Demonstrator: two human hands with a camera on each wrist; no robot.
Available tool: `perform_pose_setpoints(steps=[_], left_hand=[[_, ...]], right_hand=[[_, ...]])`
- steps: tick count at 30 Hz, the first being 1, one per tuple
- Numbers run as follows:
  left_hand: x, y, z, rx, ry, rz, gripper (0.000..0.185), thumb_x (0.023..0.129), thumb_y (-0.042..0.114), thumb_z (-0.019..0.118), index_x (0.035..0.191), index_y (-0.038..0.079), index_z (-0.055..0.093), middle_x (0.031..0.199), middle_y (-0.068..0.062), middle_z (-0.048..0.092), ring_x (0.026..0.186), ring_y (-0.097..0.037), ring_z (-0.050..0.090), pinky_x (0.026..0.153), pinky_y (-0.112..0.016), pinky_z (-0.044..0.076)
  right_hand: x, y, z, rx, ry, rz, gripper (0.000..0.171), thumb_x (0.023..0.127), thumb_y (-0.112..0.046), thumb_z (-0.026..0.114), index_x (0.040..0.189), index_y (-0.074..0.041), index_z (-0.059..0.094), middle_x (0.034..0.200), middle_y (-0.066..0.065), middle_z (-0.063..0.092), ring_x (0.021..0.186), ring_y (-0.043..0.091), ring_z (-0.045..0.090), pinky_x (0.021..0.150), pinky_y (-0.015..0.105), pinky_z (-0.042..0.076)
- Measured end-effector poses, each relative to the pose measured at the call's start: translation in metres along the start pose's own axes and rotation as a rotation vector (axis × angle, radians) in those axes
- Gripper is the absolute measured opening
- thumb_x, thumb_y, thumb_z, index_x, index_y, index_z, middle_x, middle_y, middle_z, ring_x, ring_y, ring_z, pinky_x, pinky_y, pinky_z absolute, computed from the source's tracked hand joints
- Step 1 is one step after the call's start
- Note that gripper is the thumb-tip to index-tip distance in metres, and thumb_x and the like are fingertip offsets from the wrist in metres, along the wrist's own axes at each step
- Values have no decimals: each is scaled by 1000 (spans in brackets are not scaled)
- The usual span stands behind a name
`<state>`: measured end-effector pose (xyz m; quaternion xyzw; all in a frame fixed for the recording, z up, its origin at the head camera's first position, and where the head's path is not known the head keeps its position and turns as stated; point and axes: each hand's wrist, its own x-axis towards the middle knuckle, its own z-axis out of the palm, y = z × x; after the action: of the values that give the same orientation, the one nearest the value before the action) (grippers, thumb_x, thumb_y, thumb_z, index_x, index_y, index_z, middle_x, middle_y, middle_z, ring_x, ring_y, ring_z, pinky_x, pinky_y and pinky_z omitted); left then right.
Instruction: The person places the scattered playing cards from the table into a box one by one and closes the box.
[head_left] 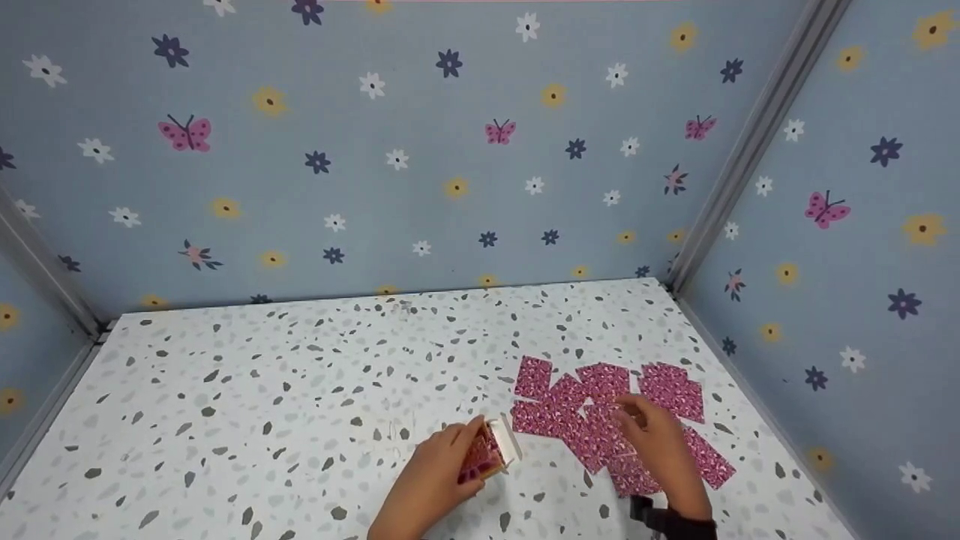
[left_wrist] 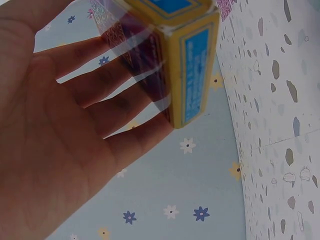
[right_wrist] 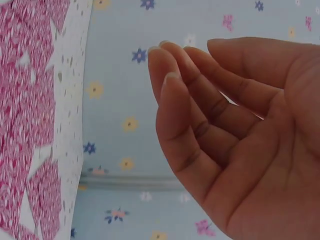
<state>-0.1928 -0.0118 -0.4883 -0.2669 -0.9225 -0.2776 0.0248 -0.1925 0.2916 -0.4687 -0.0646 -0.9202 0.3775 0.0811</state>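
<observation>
My left hand [head_left: 435,471] grips a small card box [head_left: 480,456] between thumb and fingers. A white flap [head_left: 507,441] stands open at the box's right end. In the left wrist view the box [left_wrist: 192,75] shows yellow edges, blue panels and a dark, glossy side against the fingers. Pink patterned cards [head_left: 586,429] lie spread and overlapping on the tabletop to the right of the box. Over these cards hovers my right hand [head_left: 660,442], its fingers loosely curled. In the right wrist view nothing sits between the fingers of that hand [right_wrist: 240,130].
The white speckled tabletop [head_left: 262,405] extends left of the hands. Blue flowered panels rise behind it [head_left: 420,127] and along the right side [head_left: 847,270]. A dark band with a small black device [head_left: 643,508] is on the right wrist.
</observation>
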Motion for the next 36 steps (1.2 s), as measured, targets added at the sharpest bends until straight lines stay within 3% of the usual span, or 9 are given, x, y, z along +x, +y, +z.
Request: perform_pose_setpoints(steps=[8,17,20,24,31,36], left_hand=[[0,-2,-1,-12,-26,-17,74,76,26,74,140,7,41,119,-10,58,105,-27,58,93,-44,48],[0,0,-1,-13,-21,-21,73,76,25,73,139,5,41,119,-10,59,105,-27,58,93,-44,49],[0,1,-2,-17,-18,-21,73,76,24,73,139,5,41,120,-10,58,105,-27,58,93,-44,48],[0,0,-4,-8,1,-1,73,76,24,73,138,5,42,118,-10,59,104,-26,59,92,-43,49],[0,-1,-5,-3,-6,-2,73,76,24,73,139,5,41,118,-9,59,103,-26,58,91,-43,49],[0,-2,-4,-6,-23,-11,73,76,25,72,139,5,40,119,-9,58,104,-26,58,91,-43,49]], right_hand=[[0,40,-31,-99,60,88,31,93,-7,53,121,4,55,105,24,64,90,32,65,72,39,53],[-4,90,-63,-104,-14,295,38,94,-11,49,128,7,47,115,29,57,107,42,53,84,48,48],[-1,102,-68,-128,-6,321,40,93,-8,49,128,9,46,120,31,53,110,44,51,86,51,46],[3,115,-71,-194,-17,310,42,90,-7,52,126,12,46,125,36,47,113,50,46,91,57,41],[11,134,-62,-226,-123,402,51,87,-12,54,129,12,39,132,41,34,120,56,33,99,63,32],[14,145,-52,-265,-145,416,59,85,-15,55,131,14,33,129,44,32,118,59,31,101,64,27]])
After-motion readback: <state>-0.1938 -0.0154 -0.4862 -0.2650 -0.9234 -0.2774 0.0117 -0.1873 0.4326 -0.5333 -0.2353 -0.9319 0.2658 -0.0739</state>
